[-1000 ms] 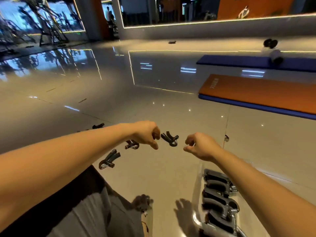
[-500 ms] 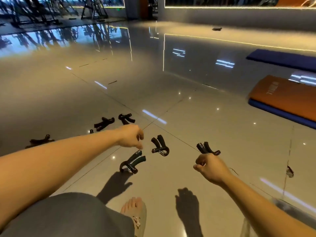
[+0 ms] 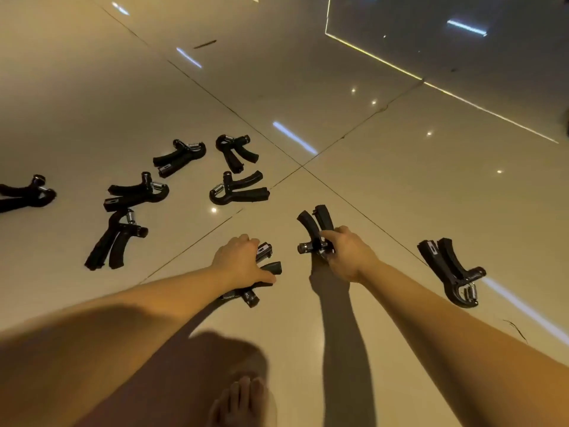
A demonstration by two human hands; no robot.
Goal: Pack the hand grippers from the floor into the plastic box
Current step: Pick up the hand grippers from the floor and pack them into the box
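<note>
Two black hand grippers are being grasped low over the glossy tiled floor. The left hand is curled over the first gripper, which appears to lie on the floor; its handle ends stick out past the fingers to the right, and its knob is seen below the thumb. The right hand is closed round the spring end of the second gripper, whose two handles point away from the person; whether this one touches the floor cannot be told. A third gripper is lying on the floor to the right of the right forearm, apart from it, spring end nearest the person. A cluster of five grippers is scattered on the floor beyond and to the left of the left hand, and a lone gripper is cut off by the left edge. A bare foot is seen at the bottom edge.
</note>
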